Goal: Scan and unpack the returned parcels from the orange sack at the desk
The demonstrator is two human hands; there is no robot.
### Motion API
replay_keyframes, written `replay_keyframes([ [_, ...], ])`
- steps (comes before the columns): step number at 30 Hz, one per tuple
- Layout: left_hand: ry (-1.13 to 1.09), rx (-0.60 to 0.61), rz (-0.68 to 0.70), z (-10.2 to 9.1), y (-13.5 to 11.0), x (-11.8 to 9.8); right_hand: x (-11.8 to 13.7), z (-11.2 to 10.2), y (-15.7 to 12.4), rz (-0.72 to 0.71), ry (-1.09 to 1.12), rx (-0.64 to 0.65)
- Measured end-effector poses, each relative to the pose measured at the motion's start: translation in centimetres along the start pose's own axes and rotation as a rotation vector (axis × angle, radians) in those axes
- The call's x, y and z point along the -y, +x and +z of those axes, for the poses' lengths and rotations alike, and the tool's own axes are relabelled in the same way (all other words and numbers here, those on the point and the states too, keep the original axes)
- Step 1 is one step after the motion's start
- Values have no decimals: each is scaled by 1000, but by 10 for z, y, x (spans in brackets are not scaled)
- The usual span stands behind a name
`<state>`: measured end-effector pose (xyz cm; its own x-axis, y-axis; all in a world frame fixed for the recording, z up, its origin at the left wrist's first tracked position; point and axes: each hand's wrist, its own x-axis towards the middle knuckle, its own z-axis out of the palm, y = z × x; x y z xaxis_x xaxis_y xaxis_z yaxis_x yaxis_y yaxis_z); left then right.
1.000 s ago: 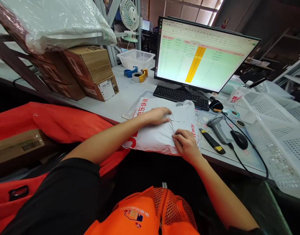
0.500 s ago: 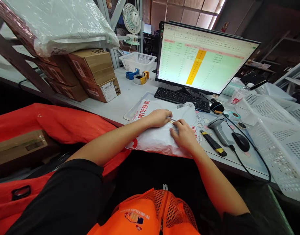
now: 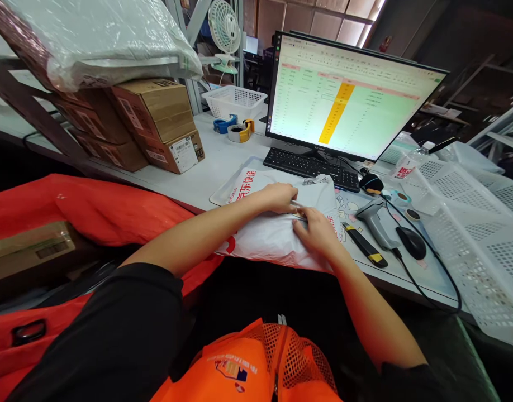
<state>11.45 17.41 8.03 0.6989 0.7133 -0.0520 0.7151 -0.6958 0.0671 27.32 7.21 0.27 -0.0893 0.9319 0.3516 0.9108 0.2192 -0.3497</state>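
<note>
A white plastic mailing bag (image 3: 265,237) with red lettering lies on the desk near its front edge. My left hand (image 3: 279,198) rests on the upper middle of it, fingers curled and closed on a raised fold of the plastic. Beside it, my right hand (image 3: 317,228) pinches the same fold from the right, with its thumb spread down along the bag. The fingertips of both hands nearly meet at the fold. What is inside the bag is hidden.
A utility knife (image 3: 365,244), a barcode scanner (image 3: 378,223) and a mouse (image 3: 411,243) lie to the right, beside white baskets (image 3: 470,240). Behind are a keyboard (image 3: 310,167) and monitor (image 3: 352,100). Cardboard boxes (image 3: 156,123) and tape dispensers (image 3: 240,132) stand left.
My left hand has shifted slightly right and away along the fold, closer to my right hand. My right hand has moved only a little. The bag stays in place.
</note>
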Motion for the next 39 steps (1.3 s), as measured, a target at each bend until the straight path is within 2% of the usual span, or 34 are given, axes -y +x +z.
replay_keyframes([
  [3, 55, 35, -18, -1, 3, -7, 2, -7, 14, 57, -54, 98],
  [6, 58, 25, -14, 4, 3, -8, 4, -11, 22, 90, -90, 134],
  [18, -42, -75, -68, 29, 0, -1, 5, -4, 25, 108, -99, 138],
  [22, -60, -124, -92, 31, -1, -3, 3, -9, 20, 53, 11, 95],
  [25, -77, -176, -95, 28, -14, -4, -30, -29, -5, -17, 179, -106],
  [26, -75, -193, -84, 27, -22, -4, -48, -36, -18, -2, 191, -205],
  [28, -54, -223, -57, 28, -42, -4, -92, -45, -48, 141, 42, -358],
  [29, -41, -229, -55, 30, -53, -4, -114, -46, -62, 213, -84, -352],
  [30, -32, -225, -67, 33, -63, -4, -135, -44, -76, 275, -192, -286],
  [33, -13, -173, -153, 49, -84, -4, -176, -30, -104, 316, -351, -118],
  [34, -4, -157, -184, 54, -88, -5, -181, -28, -108, 304, -362, -106],
  [36, 16, -144, -223, 62, -89, -6, -179, -35, -110, 289, -353, -169],
  [39, 22, -128, -245, 67, -86, -9, -149, -76, -94, 282, -257, -330],
])
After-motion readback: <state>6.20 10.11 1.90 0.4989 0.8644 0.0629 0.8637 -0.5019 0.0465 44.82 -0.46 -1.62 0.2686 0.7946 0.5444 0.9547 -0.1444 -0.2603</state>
